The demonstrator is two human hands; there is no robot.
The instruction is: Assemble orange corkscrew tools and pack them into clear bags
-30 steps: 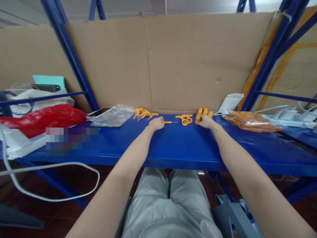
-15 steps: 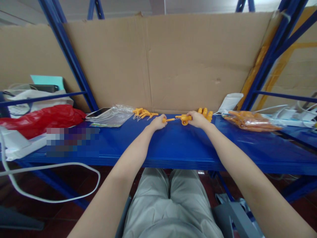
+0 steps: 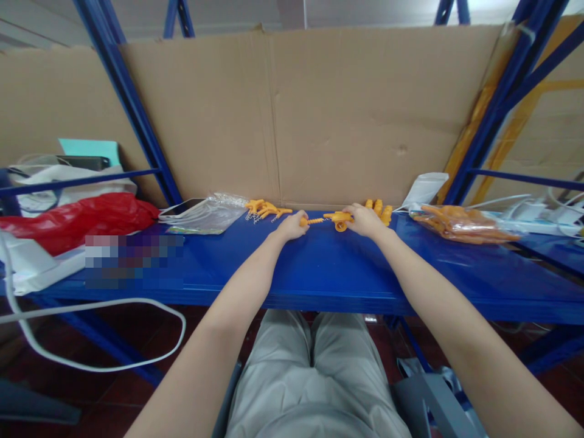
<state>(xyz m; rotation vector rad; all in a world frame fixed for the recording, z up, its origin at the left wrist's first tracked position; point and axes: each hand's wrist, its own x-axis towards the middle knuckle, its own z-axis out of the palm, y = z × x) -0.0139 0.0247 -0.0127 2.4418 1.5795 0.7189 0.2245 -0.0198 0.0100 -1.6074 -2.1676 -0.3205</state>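
Blue metal shelf (image 3: 319, 267): right hand (image 3: 365, 220) has left the three-o'clock orange pile (image 3: 382, 210), now gripping orange plastic handle (image 3: 340, 218); left hand (image 3: 292, 225) still pinches orange spiral shaft (image 3: 312, 221).

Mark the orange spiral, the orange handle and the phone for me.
Orange spiral (image 3: 314, 221): head view, middle of its ridged shaft.
Orange handle (image 3: 336, 216): head view, on its crossbar.
Phone (image 3: 181, 207): head view, middle of its screen.

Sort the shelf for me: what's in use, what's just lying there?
In use: left hand holding orange spiral piece; right hand holding orange handle; pile of orange parts; second pile; bag of orange parts.
Lying about: phone, clear bag, red bag, white cable, white pouch.
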